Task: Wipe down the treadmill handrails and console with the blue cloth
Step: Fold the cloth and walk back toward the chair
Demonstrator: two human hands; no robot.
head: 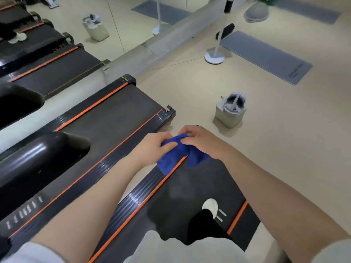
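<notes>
Both of my hands hold the blue cloth (pixel 175 155) in front of me, above the treadmill deck. My left hand (pixel 153 147) grips its left side and my right hand (pixel 199 139) pinches the bunched top; two folds hang down between them. I stand on a black treadmill belt (pixel 182 188) with orange side stripes, my white shoe (pixel 210 205) on it. A glossy black handrail (pixel 38 154) of the neighbouring treadmill curves at the left. No console is in view.
More treadmills (pixel 106 118) line up to the left. A mop bucket (pixel 230 111) stands on the beige floor to the right, near a white fan stand (pixel 214 56) and grey mats (pixel 266 56). A mirror wall (pixel 114 19) reflects the room behind.
</notes>
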